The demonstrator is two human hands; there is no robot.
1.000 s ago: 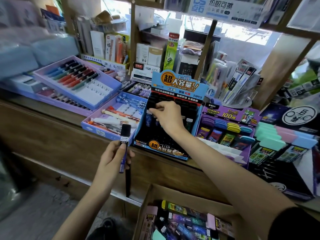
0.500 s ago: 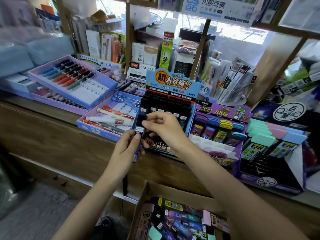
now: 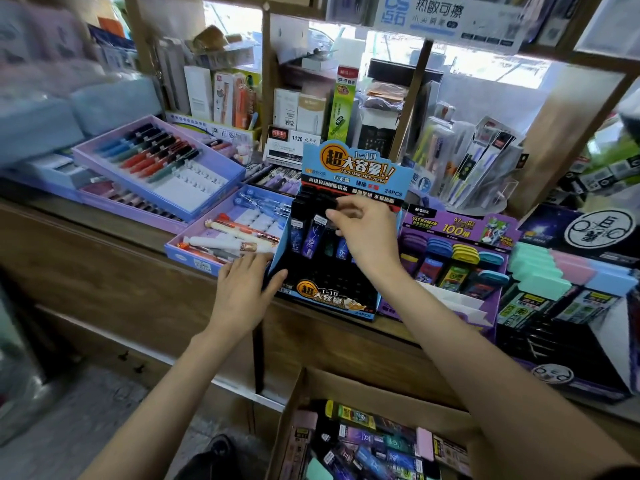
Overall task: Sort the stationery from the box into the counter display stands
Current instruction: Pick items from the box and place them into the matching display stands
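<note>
Because the lead case (image 3: 333, 204) looks light, rigid and slick, my right hand (image 3: 367, 233) pinches its capped end, grip closed on it, at the upper row of the display stand (image 3: 356, 164); my flat left hand (image 3: 242, 289) braces the stand.

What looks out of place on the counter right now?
In the blue tray, a few white pens lie loose and slanted across the slots, unlike the neat row in the purple tray. Nothing looks spilled or broken. The right hand pinches a refill case at the black stand.
</note>
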